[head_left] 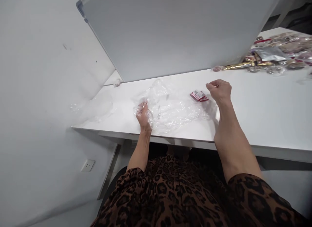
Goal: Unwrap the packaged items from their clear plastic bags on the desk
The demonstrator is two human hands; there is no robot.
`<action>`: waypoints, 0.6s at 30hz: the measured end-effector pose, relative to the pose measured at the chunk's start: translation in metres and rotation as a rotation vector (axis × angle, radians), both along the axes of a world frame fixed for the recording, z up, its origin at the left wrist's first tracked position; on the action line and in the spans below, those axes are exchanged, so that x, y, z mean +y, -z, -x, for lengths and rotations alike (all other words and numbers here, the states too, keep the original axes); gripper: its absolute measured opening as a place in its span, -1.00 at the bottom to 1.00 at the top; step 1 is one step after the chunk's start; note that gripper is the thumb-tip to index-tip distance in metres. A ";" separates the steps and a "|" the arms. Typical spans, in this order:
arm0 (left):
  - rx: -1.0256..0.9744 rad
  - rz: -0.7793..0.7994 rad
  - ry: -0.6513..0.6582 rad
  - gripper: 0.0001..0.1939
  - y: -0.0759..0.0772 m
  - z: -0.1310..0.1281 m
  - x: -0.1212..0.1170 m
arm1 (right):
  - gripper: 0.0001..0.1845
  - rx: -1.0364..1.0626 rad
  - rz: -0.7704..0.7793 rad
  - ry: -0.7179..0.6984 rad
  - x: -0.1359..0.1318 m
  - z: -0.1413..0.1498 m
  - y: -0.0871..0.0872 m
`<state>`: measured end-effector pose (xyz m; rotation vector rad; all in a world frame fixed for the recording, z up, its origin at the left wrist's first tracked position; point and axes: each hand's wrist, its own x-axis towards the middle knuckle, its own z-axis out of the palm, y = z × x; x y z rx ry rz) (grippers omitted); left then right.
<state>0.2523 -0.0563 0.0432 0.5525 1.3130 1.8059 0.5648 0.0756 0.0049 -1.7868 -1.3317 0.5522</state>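
Note:
A crumpled clear plastic bag (170,106) lies spread on the white table (255,116). My left hand (143,114) rests on the bag's left end with its fingers curled into the film. My right hand (219,90) hovers at the bag's right end, fingers pinched together; what they pinch is too thin to make out. A small red packet (198,96) with a label lies just left of my right hand, at the bag's edge.
A pile of gold, red and silver packets (275,54) covers the table's far right. A grey divider panel (170,32) stands behind the table. More clear plastic (92,108) lies at the left end by the wall.

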 end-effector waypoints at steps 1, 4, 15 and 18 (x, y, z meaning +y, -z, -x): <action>-0.020 -0.028 -0.057 -0.85 -0.004 0.005 -0.005 | -0.92 0.066 -0.031 0.009 -0.001 0.004 -0.001; -0.052 -0.132 -0.207 -0.82 -0.014 0.023 -0.019 | -0.90 0.205 -0.067 -0.033 -0.004 0.013 -0.001; -0.007 -0.309 -0.421 -0.84 -0.057 0.061 -0.062 | -0.62 -0.185 0.149 -0.801 -0.025 0.057 -0.007; 0.054 -0.313 -0.448 -0.81 -0.063 0.074 -0.076 | -0.65 -0.400 0.197 -0.849 -0.025 0.071 0.006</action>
